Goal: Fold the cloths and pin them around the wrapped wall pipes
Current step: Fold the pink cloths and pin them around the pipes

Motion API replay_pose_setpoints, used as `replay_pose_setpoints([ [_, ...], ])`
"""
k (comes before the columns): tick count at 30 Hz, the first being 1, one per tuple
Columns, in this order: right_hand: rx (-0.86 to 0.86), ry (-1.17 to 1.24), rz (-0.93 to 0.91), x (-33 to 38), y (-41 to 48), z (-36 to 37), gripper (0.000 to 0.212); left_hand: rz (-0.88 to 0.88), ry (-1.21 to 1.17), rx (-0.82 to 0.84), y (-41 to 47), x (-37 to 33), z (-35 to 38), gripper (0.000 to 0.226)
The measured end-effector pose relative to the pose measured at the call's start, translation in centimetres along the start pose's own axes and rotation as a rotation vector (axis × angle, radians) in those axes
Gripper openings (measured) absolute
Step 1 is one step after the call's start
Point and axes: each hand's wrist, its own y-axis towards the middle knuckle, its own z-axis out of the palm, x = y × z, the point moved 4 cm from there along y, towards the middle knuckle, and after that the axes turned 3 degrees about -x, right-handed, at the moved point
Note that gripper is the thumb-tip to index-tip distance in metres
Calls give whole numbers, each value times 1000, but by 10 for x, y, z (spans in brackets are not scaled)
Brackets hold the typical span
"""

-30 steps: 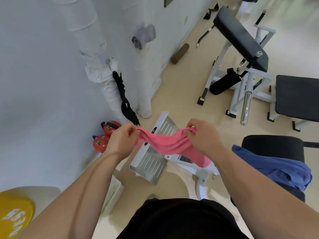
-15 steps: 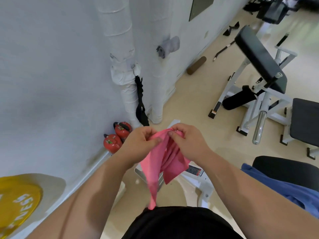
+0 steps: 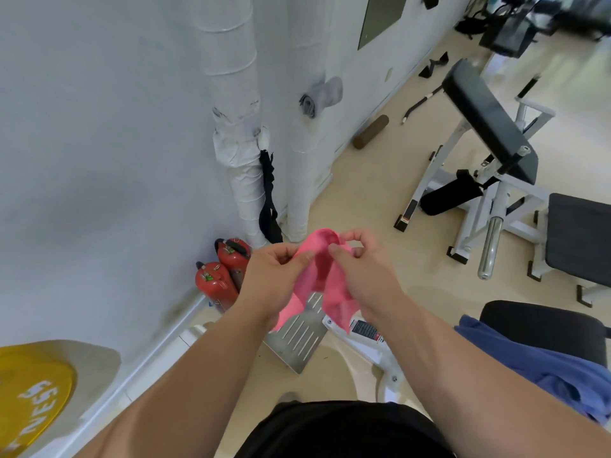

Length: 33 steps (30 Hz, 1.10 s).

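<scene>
A pink cloth (image 3: pixel 322 276) hangs folded between my two hands at mid frame. My left hand (image 3: pixel 274 279) pinches its left part and my right hand (image 3: pixel 363 269) pinches the top fold close beside it. Straight ahead stand two white wrapped wall pipes: the left pipe (image 3: pixel 231 77) has a black cloth (image 3: pixel 269 200) hanging on it, the right pipe (image 3: pixel 307 166) carries a rolled grey cloth (image 3: pixel 322 95). A blue cloth (image 3: pixel 535 361) lies on a black seat at my right.
Two red fire extinguishers (image 3: pixel 224 276) stand against the wall below the pipes. A metal footplate (image 3: pixel 297 335) of a white machine lies under my hands. Weight benches (image 3: pixel 489 133) fill the right side. A yellow weight plate (image 3: pixel 29 391) sits at the lower left.
My hands came together from a stretched-out hold, folding the pink cloth in half so it hangs down. The view rose toward the pipes, and my hands lifted slightly.
</scene>
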Motion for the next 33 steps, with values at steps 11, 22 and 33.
replay_pose_setpoints([
  [11, 341, 404, 8, 15, -32, 17, 60, -32, -206, -24, -8, 0, -10, 9],
  [22, -22, -286, -601, 23, -31, 18, 25, -40, -239, 109, -19, -2, -14, 27],
  [33, 143, -408, -815, 45, -32, 22, 7, -149, -255, 40, -10, 1, -32, 20],
])
